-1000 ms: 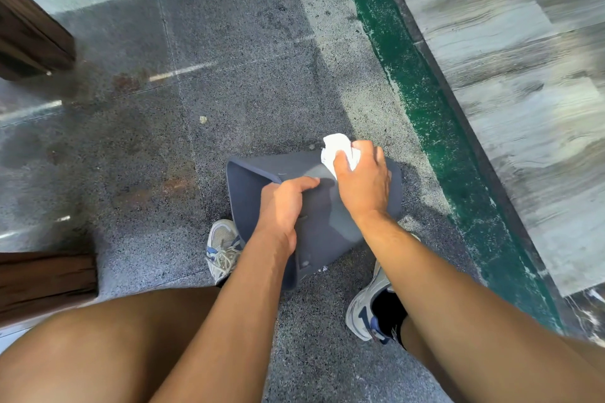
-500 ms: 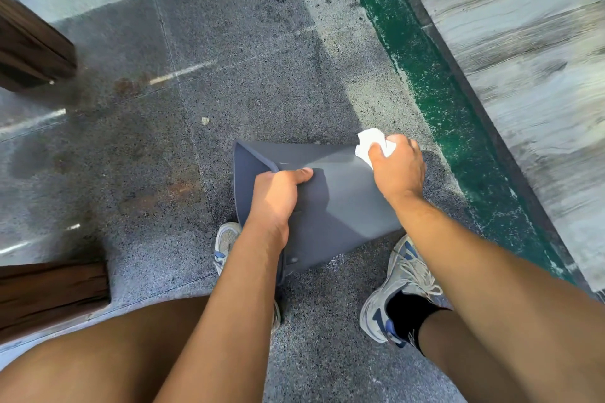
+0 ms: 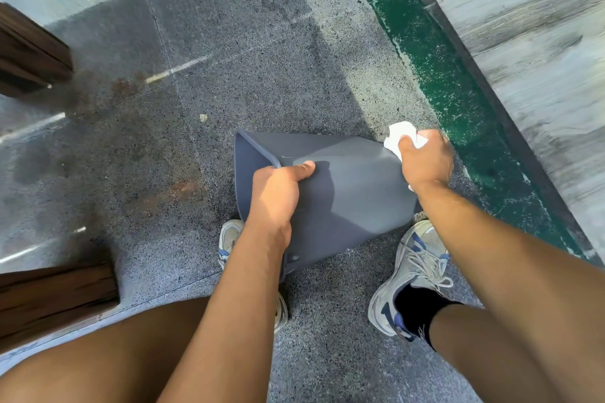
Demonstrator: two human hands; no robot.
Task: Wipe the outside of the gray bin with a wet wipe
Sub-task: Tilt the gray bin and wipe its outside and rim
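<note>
The gray bin [image 3: 353,186] is tipped on its side above the speckled floor, its open mouth facing left and its base to the right. My left hand [image 3: 278,193] grips the bin's rim, thumb lying on the outer wall. My right hand [image 3: 425,159] presses a crumpled white wet wipe [image 3: 401,136] against the bin's outer wall at its far right end, near the base. Most of the wipe is hidden under my fingers.
My two sneakers [image 3: 415,275] stand on the floor just below the bin. A green painted strip [image 3: 458,91] and a gray wood-grain surface [image 3: 540,59] run along the right. Dark wooden furniture pieces [image 3: 55,298] sit at the left edge.
My right hand slid the wipe rightward along the bin's wall, from near the middle to the base end. The left hand kept its grip on the rim.
</note>
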